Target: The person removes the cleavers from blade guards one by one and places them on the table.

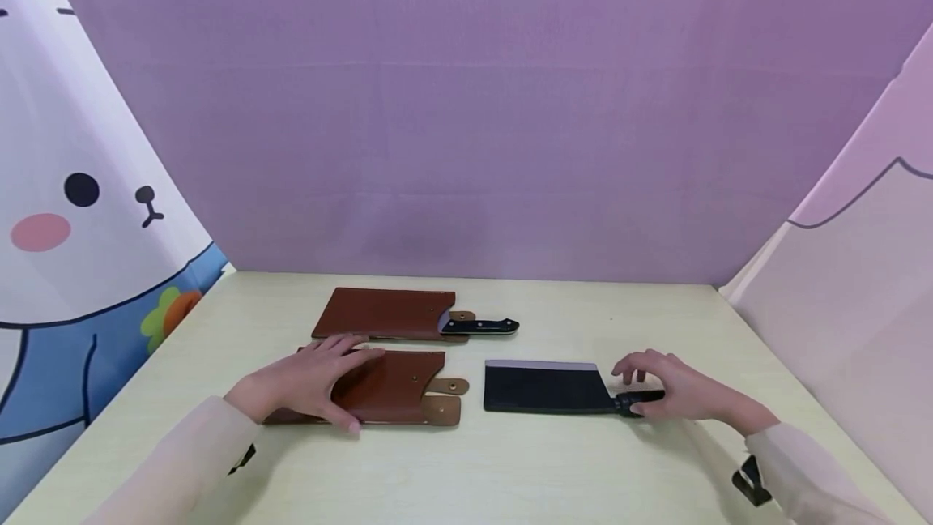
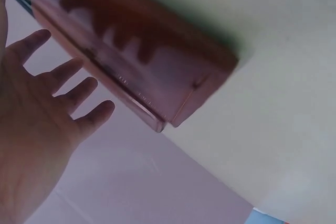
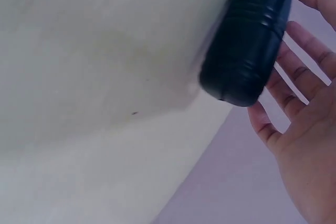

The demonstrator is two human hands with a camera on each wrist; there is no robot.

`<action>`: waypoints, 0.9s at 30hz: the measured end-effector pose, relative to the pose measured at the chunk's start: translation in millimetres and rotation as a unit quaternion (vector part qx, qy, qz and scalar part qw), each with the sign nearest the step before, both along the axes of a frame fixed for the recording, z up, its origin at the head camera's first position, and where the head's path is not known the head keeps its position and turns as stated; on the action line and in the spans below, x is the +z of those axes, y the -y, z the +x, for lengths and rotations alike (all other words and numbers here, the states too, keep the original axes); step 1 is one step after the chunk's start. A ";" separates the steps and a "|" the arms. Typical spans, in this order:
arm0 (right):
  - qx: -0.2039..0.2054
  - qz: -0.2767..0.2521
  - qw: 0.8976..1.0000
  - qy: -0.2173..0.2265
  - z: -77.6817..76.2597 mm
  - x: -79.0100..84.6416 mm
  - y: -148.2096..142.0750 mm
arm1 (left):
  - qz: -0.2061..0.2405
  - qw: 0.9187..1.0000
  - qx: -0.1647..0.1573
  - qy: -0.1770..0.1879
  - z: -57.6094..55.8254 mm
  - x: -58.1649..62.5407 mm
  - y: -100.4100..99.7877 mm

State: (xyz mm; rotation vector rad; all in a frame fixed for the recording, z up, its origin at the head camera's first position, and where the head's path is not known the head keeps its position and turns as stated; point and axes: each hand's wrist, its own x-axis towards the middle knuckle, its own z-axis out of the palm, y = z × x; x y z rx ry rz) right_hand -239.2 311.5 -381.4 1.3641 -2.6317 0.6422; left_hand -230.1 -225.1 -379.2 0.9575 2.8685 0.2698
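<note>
A cleaver (image 1: 550, 387) with a dark blade lies on the table, its black handle (image 3: 244, 40) pointing right. My right hand (image 1: 674, 387) is at that handle, thumb on the near side and loosely bent fingers on the far side, not closed round it. Left of the blade lies a brown leather sheath (image 1: 394, 383) with two strap tabs (image 1: 443, 410) at its right end. My left hand (image 1: 317, 379) is spread over the sheath's left part, fingers apart. In the left wrist view the fingers (image 2: 94, 116) are extended beside the brown leather (image 2: 157, 66).
Behind the near sheath lies another brown sheath (image 1: 394, 313), a black riveted knife handle (image 1: 484, 326) sticking out of its right end. The pale table (image 1: 510, 468) ends at a purple backdrop (image 1: 474, 144). Printed cloth (image 1: 87, 266) hangs at the left.
</note>
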 end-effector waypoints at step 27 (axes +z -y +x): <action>-0.087 0.073 0.992 0.047 -22.7 9.6 76.2 | 0.024 0.999 0.031 -0.008 -33.1 -0.2 -5.4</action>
